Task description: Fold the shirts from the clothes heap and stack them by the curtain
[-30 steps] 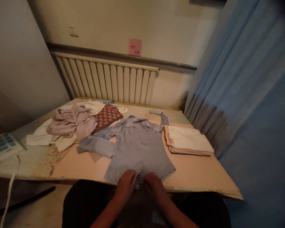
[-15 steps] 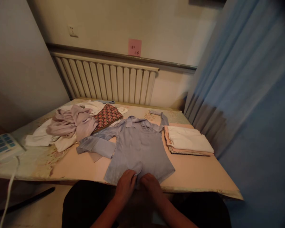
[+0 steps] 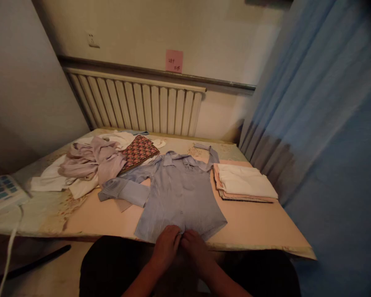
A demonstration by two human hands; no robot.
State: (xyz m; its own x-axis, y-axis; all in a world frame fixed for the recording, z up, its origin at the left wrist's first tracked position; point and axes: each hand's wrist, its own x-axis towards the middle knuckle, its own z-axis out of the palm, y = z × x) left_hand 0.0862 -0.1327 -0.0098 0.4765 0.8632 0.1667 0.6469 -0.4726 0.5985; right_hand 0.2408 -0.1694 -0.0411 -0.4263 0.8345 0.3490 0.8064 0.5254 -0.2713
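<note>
A blue-grey collared shirt [image 3: 182,189] lies spread front side up, its collar away from me and its hem at the table's near edge. One sleeve is folded over on the left; the other trails up and right. My left hand [image 3: 169,239] pinches the front of the shirt at the middle of the hem. Close against it, my right hand [image 3: 193,242] grips the hem just to the right. The fingertips of both hands meet there, and the exact bit of cloth between them is hidden.
To the left lies a heap of loose clothes [image 3: 92,161] with a red patterned cloth [image 3: 139,152]. A folded stack of cloth [image 3: 247,181] sits on the right. A power strip [image 3: 6,192] rests at the far left. A blue curtain [image 3: 321,123] hangs on the right; a radiator [image 3: 136,103] stands behind.
My two hands have drawn together at the hem, the right one moving slightly left. The bunched cloth above them has flattened out.
</note>
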